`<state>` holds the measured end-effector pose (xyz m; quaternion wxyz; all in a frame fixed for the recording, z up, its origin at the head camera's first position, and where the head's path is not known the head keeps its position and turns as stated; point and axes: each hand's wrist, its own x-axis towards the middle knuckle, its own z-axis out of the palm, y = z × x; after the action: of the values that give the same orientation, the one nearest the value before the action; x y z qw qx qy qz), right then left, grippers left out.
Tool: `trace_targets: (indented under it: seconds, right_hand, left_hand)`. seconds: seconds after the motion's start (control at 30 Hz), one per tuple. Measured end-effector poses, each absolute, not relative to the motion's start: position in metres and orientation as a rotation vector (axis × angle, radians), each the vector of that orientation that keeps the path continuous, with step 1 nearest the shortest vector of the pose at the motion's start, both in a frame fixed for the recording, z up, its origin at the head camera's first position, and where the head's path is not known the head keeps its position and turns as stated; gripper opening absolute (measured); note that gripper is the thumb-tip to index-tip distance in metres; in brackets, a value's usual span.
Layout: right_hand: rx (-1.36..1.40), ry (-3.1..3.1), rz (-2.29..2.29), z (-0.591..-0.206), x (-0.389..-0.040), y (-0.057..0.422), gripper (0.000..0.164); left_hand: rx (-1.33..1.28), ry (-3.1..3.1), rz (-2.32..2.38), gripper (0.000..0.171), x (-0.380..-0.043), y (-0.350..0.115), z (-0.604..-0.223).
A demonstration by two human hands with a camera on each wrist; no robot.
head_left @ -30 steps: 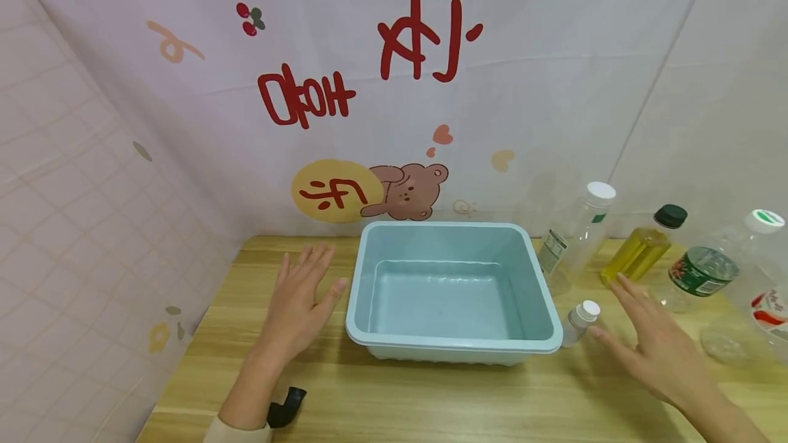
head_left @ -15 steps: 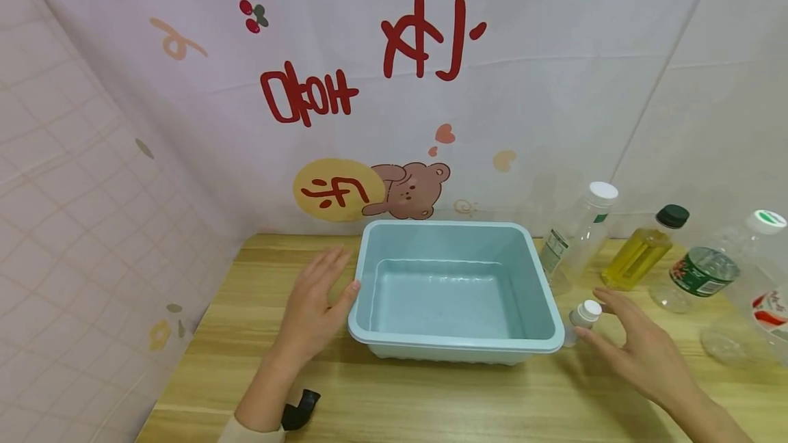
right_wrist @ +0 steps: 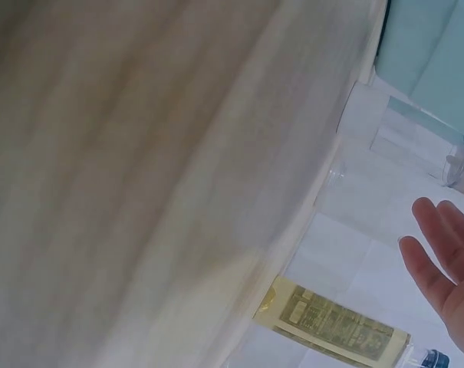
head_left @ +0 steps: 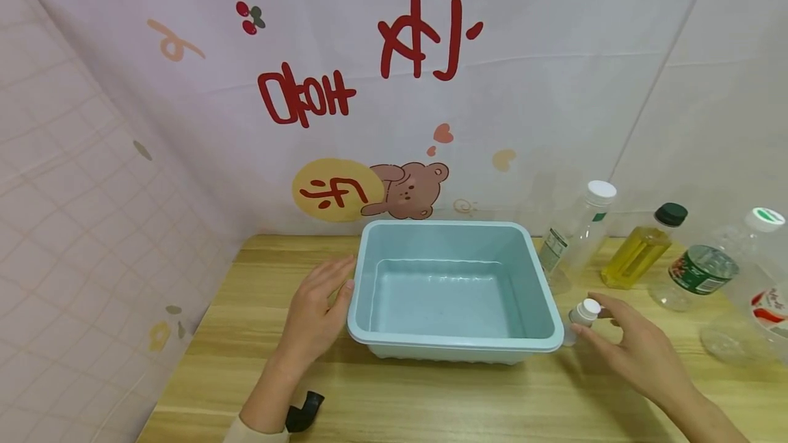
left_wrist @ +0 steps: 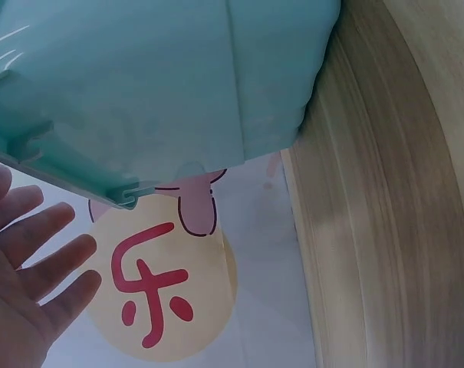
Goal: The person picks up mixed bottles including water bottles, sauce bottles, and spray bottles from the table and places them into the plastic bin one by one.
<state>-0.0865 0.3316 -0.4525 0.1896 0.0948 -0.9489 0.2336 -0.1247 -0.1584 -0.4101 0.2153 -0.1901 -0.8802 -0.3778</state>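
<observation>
A light blue plastic basin (head_left: 455,344) sits on the wooden table. At its left rim, my left hand (head_left: 317,313) has its fingers extended, thumb right by the edge; the left wrist view shows the fingers (left_wrist: 51,268) spread beside the basin's wall. To the right of the basin stands a small white-capped bottle (head_left: 585,313). My right hand (head_left: 640,351) is around it from the right, thumb tip overlapping the bottle and index finger behind the cap. In the right wrist view the fingers (right_wrist: 435,268) are loosely extended, with a gap to the bottle.
Behind the right hand stand a tall clear bottle (head_left: 581,231) with a white cap, a yellow oil bottle (head_left: 637,255), a green-labelled bottle (head_left: 702,272) and a large clear bottle (head_left: 766,306). A black bent piece (head_left: 304,412) lies by the left forearm. A printed cloth (head_left: 529,87) hangs behind.
The left hand has moved right to the basin's rim. My right hand has moved left and closed in around the small white-capped bottle. The basin and bottles have stayed in place.
</observation>
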Motion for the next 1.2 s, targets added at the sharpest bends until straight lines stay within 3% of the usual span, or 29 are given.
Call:
trace_targets:
  seconds: [1.0,1.2]
  right_hand:
    - [0.243,-2.667,0.742,-0.4479,-0.0899,0.3294,0.033]
    - [0.246,-2.629,0.783,-0.4451,-0.0919,0.3275,0.032]
  left_hand:
    - [-0.561,-2.355,-1.034,0.025,-0.1265,-0.1559,-0.4141]
    - [-0.541,-2.353,-1.046,0.025,-0.1258,-0.1565,-0.4149]
